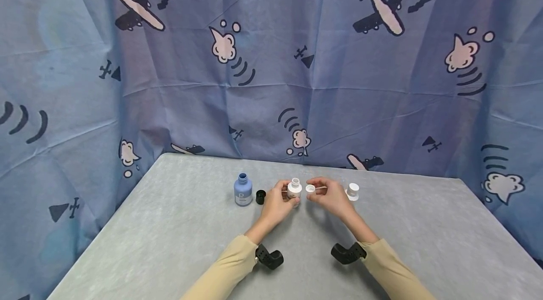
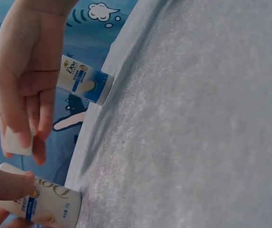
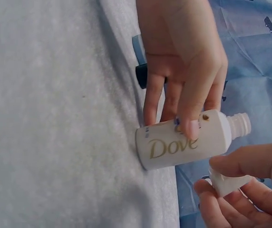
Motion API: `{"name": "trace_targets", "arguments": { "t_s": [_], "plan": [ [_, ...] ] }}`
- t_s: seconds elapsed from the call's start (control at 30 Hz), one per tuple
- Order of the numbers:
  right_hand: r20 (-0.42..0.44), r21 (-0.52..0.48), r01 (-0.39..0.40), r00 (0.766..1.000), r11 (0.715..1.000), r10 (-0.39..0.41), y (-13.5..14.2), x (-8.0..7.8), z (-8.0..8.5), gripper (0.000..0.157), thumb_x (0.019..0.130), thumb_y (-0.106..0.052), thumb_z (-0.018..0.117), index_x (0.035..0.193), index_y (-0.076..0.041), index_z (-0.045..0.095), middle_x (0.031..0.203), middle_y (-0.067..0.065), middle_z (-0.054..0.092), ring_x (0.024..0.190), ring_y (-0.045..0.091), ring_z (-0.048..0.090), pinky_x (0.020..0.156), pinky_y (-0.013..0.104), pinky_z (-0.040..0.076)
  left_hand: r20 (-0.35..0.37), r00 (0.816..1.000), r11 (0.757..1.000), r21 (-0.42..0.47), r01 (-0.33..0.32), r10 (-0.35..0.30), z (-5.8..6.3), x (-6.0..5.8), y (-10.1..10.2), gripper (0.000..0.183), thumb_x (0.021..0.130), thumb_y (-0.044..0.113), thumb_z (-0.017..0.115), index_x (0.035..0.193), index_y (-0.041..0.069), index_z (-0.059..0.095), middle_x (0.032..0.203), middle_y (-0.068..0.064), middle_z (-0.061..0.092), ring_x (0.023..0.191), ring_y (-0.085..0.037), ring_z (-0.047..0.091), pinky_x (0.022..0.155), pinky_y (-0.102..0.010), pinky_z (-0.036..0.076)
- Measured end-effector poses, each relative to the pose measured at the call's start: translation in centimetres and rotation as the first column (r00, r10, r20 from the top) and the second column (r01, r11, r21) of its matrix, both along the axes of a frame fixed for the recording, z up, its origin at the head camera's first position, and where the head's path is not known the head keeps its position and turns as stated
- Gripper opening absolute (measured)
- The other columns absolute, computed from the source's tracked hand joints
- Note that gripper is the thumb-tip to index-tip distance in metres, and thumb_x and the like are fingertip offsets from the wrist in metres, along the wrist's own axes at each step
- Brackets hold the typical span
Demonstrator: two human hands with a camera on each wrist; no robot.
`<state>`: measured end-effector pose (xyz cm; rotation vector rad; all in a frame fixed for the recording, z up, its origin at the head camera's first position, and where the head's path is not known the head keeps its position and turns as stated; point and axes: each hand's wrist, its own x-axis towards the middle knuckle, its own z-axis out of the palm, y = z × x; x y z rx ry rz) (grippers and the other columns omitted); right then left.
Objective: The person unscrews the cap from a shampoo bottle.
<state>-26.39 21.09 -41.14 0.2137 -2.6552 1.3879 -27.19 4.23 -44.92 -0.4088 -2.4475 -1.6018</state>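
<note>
White bottle [image 1: 294,190] gripped upright, cap held just beside

Standing near the middle of the grey table [image 1: 191,248], the white bottle has its long axis close to vertical, its bare, threaded neck pointing up and its base down at the cloth; whether it bears its full weight there I cannot tell. It looks like smooth, fairly stiff plastic: probably light, little at risk of breaking, but slippery if wet. The broad body seems the place to take hold, below the shoulder, leaving the neck free.

That is where the left hand [image 1: 275,205] has it, thumb across the printed face, fingers curled behind. The right hand [image 1: 329,195] pinches a small white cap [image 3: 228,183] between thumb and fingers, near the neck and apart from it.

Farther out, beyond the right hand, stands a white-and-blue bottle [image 2: 84,80], lid on. To the left are an uncapped blue bottle [image 1: 243,191] and, between it and the left hand, a dark cap [image 1: 260,197]. A blue printed curtain [image 1: 271,55] hangs behind.
</note>
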Motion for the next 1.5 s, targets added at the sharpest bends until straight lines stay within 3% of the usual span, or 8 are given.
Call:
{"name": "trace_targets", "arguments": {
  "t_s": [0.17,0.37,0.6,0.8,1.23,1.5],
  "plan": [
    [-0.027,0.057,0.006,1.000,0.998,-0.004,0.2,-0.2,-0.6,0.038,0.072,0.003,0.073,0.109,0.003,0.065,0.100,0.021,0.068,0.086,0.026,0.065,0.073,0.028,0.052,-0.027,0.999,0.998,-0.058,-0.026,0.024,0.0,0.1,-0.2,0.043,0.076,0.010,0.079,0.115,0.003,0.063,0.105,-0.014,0.070,0.085,-0.022,0.069,0.076,-0.031,0.053],
    [-0.006,0.122,-0.016,1.000,0.992,0.017,0.6,-0.5,-0.9,0.033,0.072,0.002,0.073,0.105,0.001,0.068,0.098,0.016,0.070,0.080,0.017,0.061,0.067,0.023,0.047,-0.009,1.000,0.998,-0.054,-0.028,0.027,0.4,0.1,-0.5,0.044,0.076,0.010,0.078,0.116,0.005,0.062,0.102,-0.013,0.070,0.086,-0.022,0.069,0.077,-0.030,0.053],
    [0.020,0.190,-0.114,0.994,0.975,0.112,0.7,-1.1,-1.5,0.030,0.073,0.001,0.073,0.103,0.003,0.069,0.096,0.017,0.070,0.081,0.021,0.065,0.069,0.027,0.051,0.000,0.998,0.997,-0.035,-0.069,0.069,0.5,0.4,-0.9,0.044,0.078,0.011,0.077,0.118,0.008,0.061,0.103,-0.012,0.071,0.083,-0.024,0.069,0.073,-0.031,0.053],
    [0.051,0.217,-0.141,0.990,0.966,0.133,0.5,-1.4,-2.2,0.030,0.072,0.002,0.073,0.102,0.000,0.068,0.096,0.014,0.070,0.084,0.023,0.066,0.071,0.031,0.052,0.010,0.997,0.997,-0.026,-0.074,0.074,0.7,0.9,-1.4,0.040,0.079,0.010,0.075,0.116,0.009,0.061,0.102,-0.011,0.071,0.082,-0.023,0.069,0.072,-0.032,0.054],
    [0.071,0.224,-0.126,0.991,0.966,0.113,0.3,-1.0,-2.5,0.030,0.072,0.002,0.073,0.102,-0.003,0.068,0.099,0.014,0.070,0.088,0.026,0.067,0.075,0.037,0.053,0.027,0.998,0.997,-0.045,-0.064,0.065,1.2,1.4,-2.1,0.033,0.086,0.006,0.062,0.119,0.004,0.063,0.095,-0.010,0.074,0.080,-0.020,0.071,0.070,-0.029,0.055],
    [-0.065,0.263,-0.033,0.997,0.964,0.051,0.6,0.4,-2.0,0.043,0.072,0.000,0.076,0.113,-0.004,0.064,0.114,0.019,0.063,0.094,0.032,0.065,0.074,0.041,0.055,0.073,0.997,0.998,-0.064,-0.021,0.026,0.8,2.0,-2.6,0.034,0.086,0.008,0.062,0.119,0.002,0.062,0.090,-0.010,0.072,0.076,-0.017,0.068,0.068,-0.028,0.054]
  ]
}}
